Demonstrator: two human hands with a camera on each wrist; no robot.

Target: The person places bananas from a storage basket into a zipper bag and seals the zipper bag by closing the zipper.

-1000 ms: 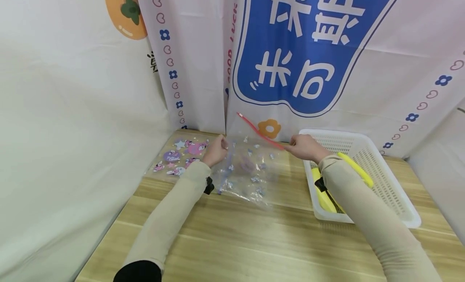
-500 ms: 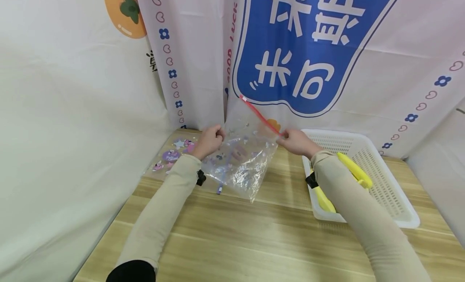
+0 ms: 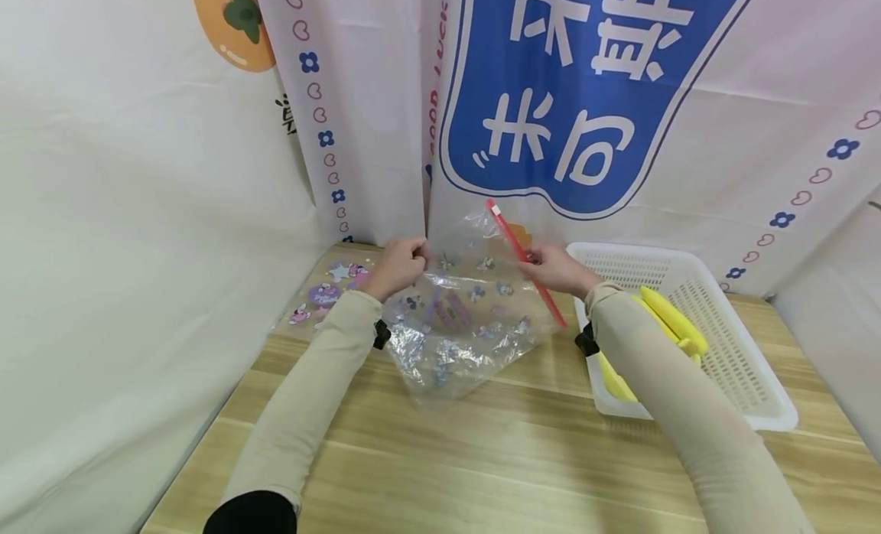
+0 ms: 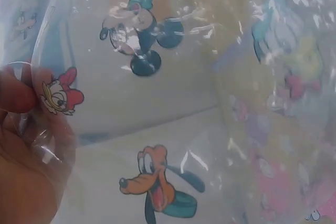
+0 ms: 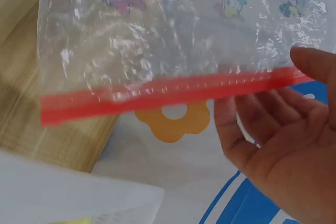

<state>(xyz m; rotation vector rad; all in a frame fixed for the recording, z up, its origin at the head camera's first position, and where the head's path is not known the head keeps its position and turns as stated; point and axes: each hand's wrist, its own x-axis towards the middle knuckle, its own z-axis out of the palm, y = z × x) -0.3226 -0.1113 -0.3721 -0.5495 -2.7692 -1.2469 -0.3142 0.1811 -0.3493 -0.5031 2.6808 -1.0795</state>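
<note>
A clear zip bag (image 3: 475, 312) printed with small cartoon characters hangs between my two hands, with its red zip strip (image 3: 509, 232) on the right side. My right hand (image 3: 559, 269) holds that strip partway along; in the right wrist view the thumb lies on one side of the red strip (image 5: 173, 90) and the fingers on the other. At the bag's opposite side, my left hand (image 3: 401, 265) grips the film with curled fingers. The left wrist view shows this hand (image 4: 31, 156) partly behind the clear plastic. Beneath lies another clear bag (image 3: 323, 293) with pink and purple prints.
A white perforated basket (image 3: 743, 350) stands to the right, holding yellow banana-shaped things (image 3: 671, 320). My right forearm passes over its left part. Printed white cloth (image 3: 372, 121) hangs behind the wooden table (image 3: 482, 457).
The red strip first rose, then swung right and turned steeper, now reaching below my right hand. The bag has spread wider between my hands. My left hand moved slightly left and up.
</note>
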